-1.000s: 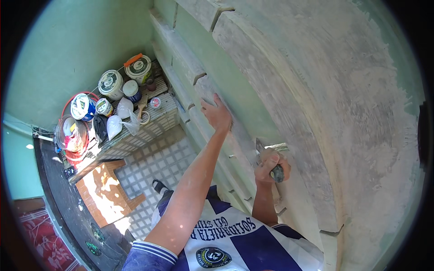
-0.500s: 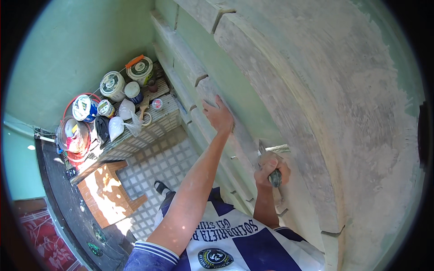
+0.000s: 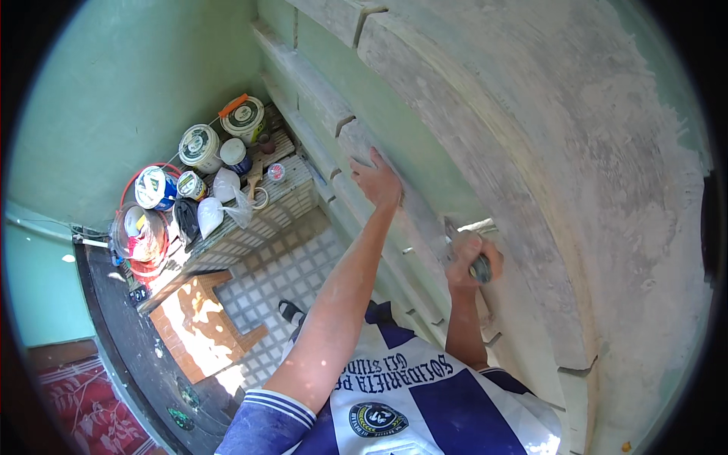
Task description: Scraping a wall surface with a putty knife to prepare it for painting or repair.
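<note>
My right hand (image 3: 472, 262) is closed round the dark green handle of a putty knife (image 3: 481, 269). Its metal blade (image 3: 450, 230) rests close against a pale, plaster-smeared ledge (image 3: 422, 218) on the wall. My left hand (image 3: 377, 182) lies farther up the same ledge, fingers stretched along its edge and thumb apart. No tool shows clearly in it, though the undersides of its fingers are hidden. Beside the ledge runs a light green recessed strip (image 3: 402, 136), and beyond it a broad grey-white band (image 3: 485, 144) with streaky filler.
Paint buckets (image 3: 199, 148), a brush (image 3: 255, 176), tape (image 3: 261, 199) and plastic bags (image 3: 211, 216) crowd a bench at left. A basin (image 3: 140, 235) stands at its end. Below are a brown tile-topped step (image 3: 193, 326), a checkered floor (image 3: 262, 265) and a red patterned cloth (image 3: 87, 406).
The whole view has shifted a little, so things at left appear farther right. Both hands keep nearly the same places on the ledge, the right still gripping the putty knife.
</note>
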Demonstrator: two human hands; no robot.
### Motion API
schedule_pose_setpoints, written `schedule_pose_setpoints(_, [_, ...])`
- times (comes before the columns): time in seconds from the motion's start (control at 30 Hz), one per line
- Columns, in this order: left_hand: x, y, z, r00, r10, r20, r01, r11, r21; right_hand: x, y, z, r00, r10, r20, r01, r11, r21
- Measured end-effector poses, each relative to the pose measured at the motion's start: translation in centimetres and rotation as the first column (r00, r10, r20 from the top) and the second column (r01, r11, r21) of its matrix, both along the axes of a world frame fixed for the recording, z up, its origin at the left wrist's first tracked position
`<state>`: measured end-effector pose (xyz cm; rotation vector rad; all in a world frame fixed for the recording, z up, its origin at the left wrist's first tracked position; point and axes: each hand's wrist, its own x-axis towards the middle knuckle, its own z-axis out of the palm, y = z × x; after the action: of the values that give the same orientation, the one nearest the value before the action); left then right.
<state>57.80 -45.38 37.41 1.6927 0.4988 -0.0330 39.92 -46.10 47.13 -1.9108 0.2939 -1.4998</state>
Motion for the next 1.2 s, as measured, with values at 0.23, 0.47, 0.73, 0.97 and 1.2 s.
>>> schedule_pose_setpoints(0.23, [-0.1,0.0,0.5,0.999,-0.029,-0.023,0.028,0.999,-0.025,0.6,-0.7,-0.4,0.995,0.022,-0.101,-0.04,0.984,-0.174])
schedule_pose_setpoints(0.47, [0.0,0.1,0.7,0.997,-0.072,0.021,0.072,0.997,0.004,1.6,0.2,0.6,0.994,0.083,-0.069,-0.097,0.967,-0.234])
schedule_pose_setpoints(0.73, [0.2,0.3,-0.4,0.991,-0.105,0.084,0.108,0.994,-0.024,-3.0,-0.3,2.2,0.915,0.379,0.137,-0.345,0.913,-0.218])
schedule_pose_setpoints(0.97, [4.4,5.0,-7.0,0.856,-0.368,0.364,0.403,0.915,-0.021,-2.5,-0.3,1.9,0.897,0.432,0.097,-0.398,0.883,-0.25])
schedule_pose_setpoints(1.2, [-1.5,12.9,-6.5,0.758,-0.634,0.153,0.642,0.766,-0.009,-2.6,-1.2,2.1,0.966,0.259,0.023,-0.245,0.935,-0.257])
